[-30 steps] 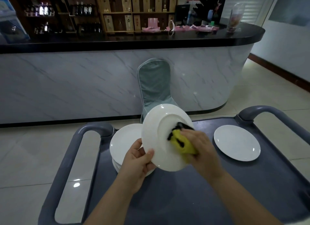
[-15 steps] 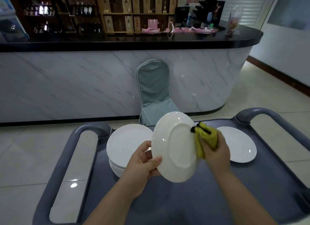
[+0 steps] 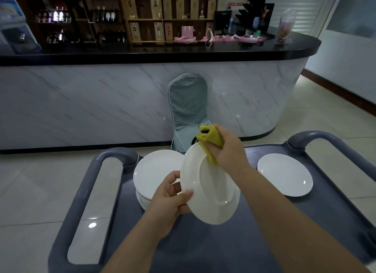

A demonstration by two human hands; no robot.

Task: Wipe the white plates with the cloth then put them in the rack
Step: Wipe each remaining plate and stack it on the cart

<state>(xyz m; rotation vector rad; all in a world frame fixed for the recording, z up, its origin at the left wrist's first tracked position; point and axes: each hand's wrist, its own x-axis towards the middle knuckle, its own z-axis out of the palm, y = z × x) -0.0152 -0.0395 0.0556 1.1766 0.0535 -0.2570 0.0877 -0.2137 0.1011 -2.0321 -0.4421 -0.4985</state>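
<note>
Pinching plate (image 3: 211, 191), left hand (image 3: 168, 197); right hand (image 3: 227, 150), cloth (image 3: 211, 139)

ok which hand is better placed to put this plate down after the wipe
Left, probably: the left hand grips the plate at its lower rim, while the right hand is wrapped round the cloth at the plate's top edge and would have to let it go first.

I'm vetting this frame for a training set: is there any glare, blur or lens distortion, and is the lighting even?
Head view, distortion: the wide-angle lens bends the black countertop into a curve. Head view, glare: there is a bright spot on the floor tile, and small highlights on the held plate and the lone plate. Head view, light and focus: the back shelves are dim and soft, while the yellow cloth is fairly crisp.
</note>
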